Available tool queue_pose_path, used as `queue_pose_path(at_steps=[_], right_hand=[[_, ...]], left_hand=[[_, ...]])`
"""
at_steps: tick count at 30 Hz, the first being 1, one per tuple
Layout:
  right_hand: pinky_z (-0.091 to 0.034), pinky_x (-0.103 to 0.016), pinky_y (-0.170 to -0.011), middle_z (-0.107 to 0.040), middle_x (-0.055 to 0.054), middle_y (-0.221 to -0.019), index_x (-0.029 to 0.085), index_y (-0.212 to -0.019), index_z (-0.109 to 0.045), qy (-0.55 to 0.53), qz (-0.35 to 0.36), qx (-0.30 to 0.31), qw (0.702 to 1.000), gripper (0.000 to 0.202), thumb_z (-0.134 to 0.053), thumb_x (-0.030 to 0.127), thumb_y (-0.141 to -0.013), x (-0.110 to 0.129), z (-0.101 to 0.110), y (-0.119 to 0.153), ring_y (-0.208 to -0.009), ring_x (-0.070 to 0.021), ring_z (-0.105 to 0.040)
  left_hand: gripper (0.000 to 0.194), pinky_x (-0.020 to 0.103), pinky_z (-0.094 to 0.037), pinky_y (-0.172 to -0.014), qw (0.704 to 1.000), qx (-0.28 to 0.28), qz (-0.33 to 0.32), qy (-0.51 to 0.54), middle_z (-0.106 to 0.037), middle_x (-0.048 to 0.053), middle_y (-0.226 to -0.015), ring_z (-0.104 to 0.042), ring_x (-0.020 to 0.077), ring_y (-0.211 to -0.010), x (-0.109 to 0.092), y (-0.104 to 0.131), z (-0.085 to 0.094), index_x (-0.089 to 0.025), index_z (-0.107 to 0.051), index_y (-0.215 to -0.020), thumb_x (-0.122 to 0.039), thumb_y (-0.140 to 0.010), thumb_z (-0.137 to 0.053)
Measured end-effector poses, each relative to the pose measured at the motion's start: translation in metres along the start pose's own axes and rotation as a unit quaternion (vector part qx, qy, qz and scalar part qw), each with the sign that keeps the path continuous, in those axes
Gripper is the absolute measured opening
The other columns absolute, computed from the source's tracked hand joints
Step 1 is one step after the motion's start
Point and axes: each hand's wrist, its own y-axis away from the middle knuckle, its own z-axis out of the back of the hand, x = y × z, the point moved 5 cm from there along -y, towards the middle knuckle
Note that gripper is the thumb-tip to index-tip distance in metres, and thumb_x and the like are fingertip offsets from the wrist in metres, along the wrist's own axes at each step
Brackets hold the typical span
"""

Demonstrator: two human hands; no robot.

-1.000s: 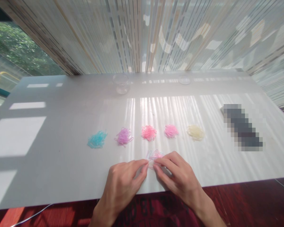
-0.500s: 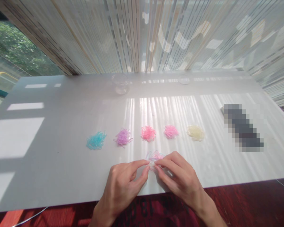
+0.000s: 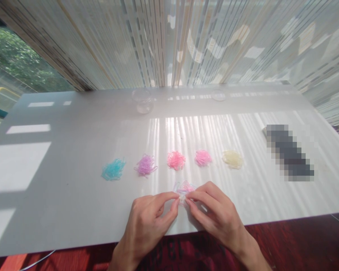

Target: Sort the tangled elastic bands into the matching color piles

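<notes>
My left hand [image 3: 152, 214] and my right hand [image 3: 216, 209] meet at the table's front edge, thumb and forefinger pinched on each. Between the fingertips are pale rubber bands [image 3: 182, 198], mostly hidden by the fingers. Just beyond lies a small mixed heap of pink and bluish rubber bands [image 3: 187, 186], partly behind my right fingers. Farther off, in a row, sit sorted heaps: blue bands [image 3: 113, 169], purple bands [image 3: 146, 165], coral bands [image 3: 176, 160], pink bands [image 3: 203, 158] and pale yellow bands [image 3: 233, 159].
On the white table [image 3: 81, 210], a clear round container [image 3: 144, 107] stands at the back, with a clear lid [image 3: 218, 95] to its right. A dark, blurred-out object [image 3: 289, 150] lies at the right. Behind the table hangs a striped curtain [image 3: 110, 45].
Both hands stay pinched together in nearly the same spot, with only a slight shift of the fingertips. The whole view has tilted a little; the heaps are unchanged.
</notes>
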Motion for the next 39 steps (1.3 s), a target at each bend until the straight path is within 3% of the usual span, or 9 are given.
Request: queue_pose_path(at_steps=[5,8,14,18,32,39], right_hand=[[-0.058,-0.027,-0.063,-0.067,-0.002,-0.080,0.022,-0.101,-0.070,0.006,-0.003,-0.001,1.000,0.012,-0.062,0.013,-0.097,0.000,0.009,-0.002,-0.072,-0.0156,-0.066],[-0.059,-0.027,-0.064,-0.068,-0.002,-0.082,0.023,-0.102,-0.070,0.032,-0.009,-0.020,0.999,0.013,-0.064,0.014,-0.096,-0.009,0.026,-0.003,-0.073,-0.0159,-0.067],[-0.052,-0.030,-0.060,-0.070,-0.001,-0.080,0.024,-0.094,-0.071,0.167,-0.075,-0.136,0.974,0.005,-0.069,0.019,-0.094,-0.053,0.083,0.007,-0.066,-0.0151,-0.062],[-0.052,-0.032,-0.062,-0.071,-0.002,-0.081,0.024,-0.094,-0.072,0.202,-0.101,-0.144,0.963,0.004,-0.070,0.027,-0.095,-0.076,0.101,0.014,-0.066,-0.0160,-0.063],[-0.051,-0.028,-0.059,-0.069,-0.001,-0.080,0.022,-0.098,-0.074,0.208,-0.104,-0.139,0.963,0.010,-0.071,0.030,-0.094,-0.084,0.098,0.013,-0.065,-0.0140,-0.062],[-0.052,-0.028,-0.064,-0.069,-0.001,-0.081,0.021,-0.097,-0.072,0.198,-0.076,-0.149,0.966,0.003,-0.070,0.022,-0.095,-0.066,0.088,0.017,-0.067,-0.0133,-0.062]], left_hand=[[0.008,0.021,-0.036,-0.047,1.000,-0.010,-0.009,0.003,-0.052,-0.009,-0.051,-0.047,0.0073,-0.042,-0.001,-0.002,-0.003,-0.021,-0.075,-0.094,-0.021,-0.095,-0.067],[0.008,0.021,-0.035,-0.047,1.000,-0.015,-0.014,-0.001,-0.052,-0.009,-0.052,-0.046,0.0072,-0.042,-0.001,-0.003,-0.002,-0.021,-0.075,-0.095,-0.020,-0.095,-0.067],[0.014,0.022,-0.034,-0.045,0.999,-0.019,-0.027,-0.030,-0.050,-0.009,-0.051,-0.044,0.0073,-0.041,0.000,-0.004,0.003,-0.020,-0.075,-0.091,-0.023,-0.098,-0.063],[0.016,0.021,-0.035,-0.045,0.999,-0.019,-0.027,-0.039,-0.052,-0.008,-0.051,-0.044,0.0072,-0.041,0.001,-0.003,0.003,-0.020,-0.075,-0.091,-0.025,-0.099,-0.062],[0.009,0.022,-0.036,-0.048,0.999,-0.012,-0.035,-0.032,-0.050,-0.009,-0.054,-0.041,0.0079,-0.043,0.002,0.002,0.004,-0.020,-0.074,-0.097,-0.023,-0.098,-0.066],[0.012,0.022,-0.037,-0.048,0.999,0.001,-0.025,-0.035,-0.049,-0.009,-0.052,-0.044,0.0083,-0.043,0.003,0.006,0.007,-0.019,-0.076,-0.098,-0.025,-0.099,-0.065]])
